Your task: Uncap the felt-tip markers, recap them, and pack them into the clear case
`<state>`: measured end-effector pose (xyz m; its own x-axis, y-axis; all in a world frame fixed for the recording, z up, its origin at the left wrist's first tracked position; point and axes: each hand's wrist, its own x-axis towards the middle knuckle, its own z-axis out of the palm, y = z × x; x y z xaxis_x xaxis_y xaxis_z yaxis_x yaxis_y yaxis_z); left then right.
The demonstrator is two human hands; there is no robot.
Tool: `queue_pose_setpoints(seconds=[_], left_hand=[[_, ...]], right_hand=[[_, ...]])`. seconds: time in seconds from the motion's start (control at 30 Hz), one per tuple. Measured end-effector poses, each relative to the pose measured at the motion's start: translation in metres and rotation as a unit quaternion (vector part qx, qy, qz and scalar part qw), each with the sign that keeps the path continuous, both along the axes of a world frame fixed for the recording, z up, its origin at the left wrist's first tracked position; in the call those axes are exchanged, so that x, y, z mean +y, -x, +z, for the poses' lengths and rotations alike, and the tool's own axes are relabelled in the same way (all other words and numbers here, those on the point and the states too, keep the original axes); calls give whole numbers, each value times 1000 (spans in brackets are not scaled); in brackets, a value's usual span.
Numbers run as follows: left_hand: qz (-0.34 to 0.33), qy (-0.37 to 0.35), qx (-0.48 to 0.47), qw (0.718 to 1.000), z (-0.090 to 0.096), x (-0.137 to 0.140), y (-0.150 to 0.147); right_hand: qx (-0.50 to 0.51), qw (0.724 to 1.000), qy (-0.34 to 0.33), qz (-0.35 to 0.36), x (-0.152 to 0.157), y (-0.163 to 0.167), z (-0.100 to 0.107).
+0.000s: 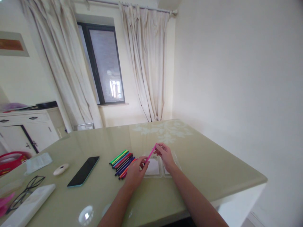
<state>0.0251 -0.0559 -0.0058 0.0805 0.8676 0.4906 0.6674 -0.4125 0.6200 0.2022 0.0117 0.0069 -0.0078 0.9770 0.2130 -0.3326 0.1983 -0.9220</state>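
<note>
A pink marker pen point(151, 153) is held slantwise between my two hands, above a clear plastic case point(152, 168) lying on the table. My left hand point(137, 170) pinches its lower end. At the upper end, the fingers of my right hand point(165, 155) are closed on it. Left of my left hand lies a row of colored marker pens point(121, 162), several of them side by side, in green, blue, red, black, purple and orange. My left hand partly covers the near end of that row. The case has a second section to the right, partly behind my right wrist.
On the glossy green table point(201, 164), a phone point(83, 171) lies left of the pens. Farther left are a white oval object point(61, 169), a face mask point(38, 162), eyeglasses point(27, 190) and a long white case point(33, 205). A wall stands along the right.
</note>
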Motion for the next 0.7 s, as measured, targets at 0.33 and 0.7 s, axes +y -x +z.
queue_pose_setpoints(seconds=[0.33,0.7], left_hand=[[-51,23,5,998,1,-2,3],[-40,19,73,996,-17,8,9]], right_hand=[[-7,999,-17,43,-5,3,2],[-110,992,32,-52,3,1,-8]])
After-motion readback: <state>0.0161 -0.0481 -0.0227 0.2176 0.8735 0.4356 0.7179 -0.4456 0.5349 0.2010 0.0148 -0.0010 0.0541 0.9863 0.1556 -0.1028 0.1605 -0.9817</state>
